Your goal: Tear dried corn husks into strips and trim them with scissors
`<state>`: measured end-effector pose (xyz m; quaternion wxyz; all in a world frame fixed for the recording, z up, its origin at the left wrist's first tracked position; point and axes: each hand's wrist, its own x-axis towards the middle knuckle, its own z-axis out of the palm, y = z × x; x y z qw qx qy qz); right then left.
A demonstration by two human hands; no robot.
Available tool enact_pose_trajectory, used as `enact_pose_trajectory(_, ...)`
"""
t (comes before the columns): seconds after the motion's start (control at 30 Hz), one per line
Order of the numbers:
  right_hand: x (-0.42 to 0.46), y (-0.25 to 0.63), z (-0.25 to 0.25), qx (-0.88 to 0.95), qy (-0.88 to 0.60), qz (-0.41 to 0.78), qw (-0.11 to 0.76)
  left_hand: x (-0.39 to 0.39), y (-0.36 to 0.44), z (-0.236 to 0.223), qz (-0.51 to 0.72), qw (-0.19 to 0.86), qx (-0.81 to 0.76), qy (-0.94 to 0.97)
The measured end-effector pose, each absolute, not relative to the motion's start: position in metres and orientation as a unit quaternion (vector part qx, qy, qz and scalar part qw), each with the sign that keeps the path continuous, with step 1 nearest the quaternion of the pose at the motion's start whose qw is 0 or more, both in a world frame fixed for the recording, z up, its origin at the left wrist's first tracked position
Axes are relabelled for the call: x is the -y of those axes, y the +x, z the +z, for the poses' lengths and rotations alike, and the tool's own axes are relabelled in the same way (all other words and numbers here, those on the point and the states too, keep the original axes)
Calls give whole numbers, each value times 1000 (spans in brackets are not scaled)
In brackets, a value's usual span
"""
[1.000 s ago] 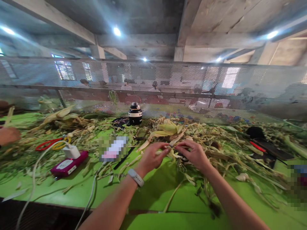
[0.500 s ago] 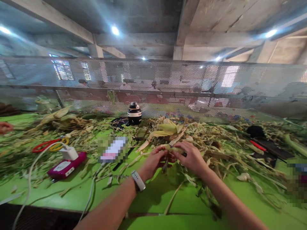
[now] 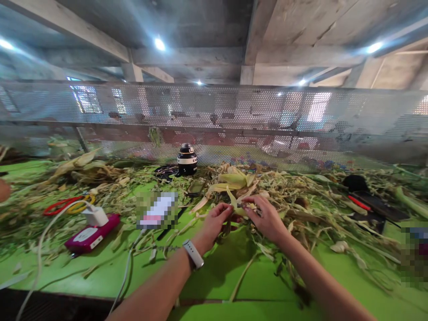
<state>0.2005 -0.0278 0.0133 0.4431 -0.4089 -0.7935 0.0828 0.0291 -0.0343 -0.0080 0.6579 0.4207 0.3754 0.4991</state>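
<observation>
Over the green table, my left hand [image 3: 214, 225], with a white band on its wrist, pinches a pale green piece of corn husk [image 3: 233, 200] between thumb and fingertips. My right hand [image 3: 266, 218] meets it from the other side, its curled fingertips closed at the husk's right edge. A narrow strip of the husk stands up between the two hands; its lower part is partly hidden by my fingers. Just beyond lies a larger yellow-green husk [image 3: 236, 179] on a heap of dry husk pieces [image 3: 284, 189].
A magenta power strip [image 3: 90, 234] with a white charger [image 3: 95, 216] and cable lies left, near a blurred-out phone [image 3: 158, 210]. A black jar [image 3: 187, 160] stands before the perforated metal screen [image 3: 214, 107]. Dark items with a red strip [image 3: 359, 203] lie right. Another person's hand [image 3: 4, 191] shows far left.
The husk piece between my hands now has a strip sticking upward. My fingertips have moved slightly apart. The other person's hand at the far left has shifted toward the frame's edge.
</observation>
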Motion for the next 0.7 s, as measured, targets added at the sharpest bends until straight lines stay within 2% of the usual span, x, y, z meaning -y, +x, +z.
enact_pose_trajectory(0.13,32,200,13,815,-406,-25,413,34,29,-10,510,630,-394,433)
enact_pose_trajectory(0.27,28,200,6,832,-416,-32,366,36,29,-9,504,648,-383,424)
enact_pose_trajectory(0.5,23,201,2,810,-444,6,384,40,25,-3,492,662,-338,453)
enact_pose_trajectory(0.7,26,200,4,790,-441,-56,423,37,26,-5,478,654,-319,492)
